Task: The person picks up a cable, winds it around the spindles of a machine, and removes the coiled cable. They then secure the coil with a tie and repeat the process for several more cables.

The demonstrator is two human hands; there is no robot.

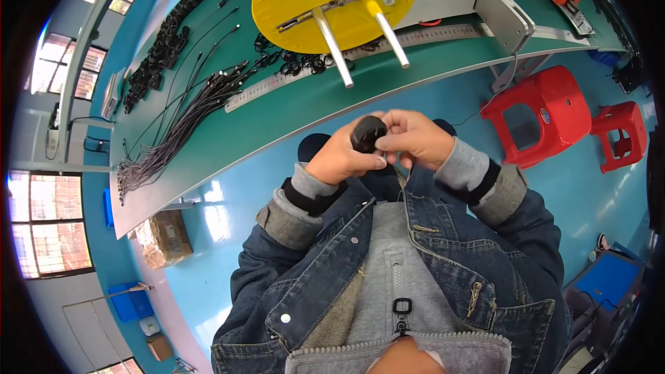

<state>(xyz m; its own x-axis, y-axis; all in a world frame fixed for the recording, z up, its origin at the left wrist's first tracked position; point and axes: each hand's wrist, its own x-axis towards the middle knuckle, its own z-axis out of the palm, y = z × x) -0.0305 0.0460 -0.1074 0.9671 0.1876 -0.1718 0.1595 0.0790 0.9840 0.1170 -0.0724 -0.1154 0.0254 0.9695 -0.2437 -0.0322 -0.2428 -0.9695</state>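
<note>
Black coil of cable sits pinched between your left hand and right hand, both closed on it, held up near your chest, on your side of the green bench. Further back on that bench: cable bundles, a steel ruler, a yellow reel.

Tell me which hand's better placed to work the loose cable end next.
Right, probably. The left hand grips the black coil; the right hand has its fingertips pinching at the thin cable end below it.
</note>
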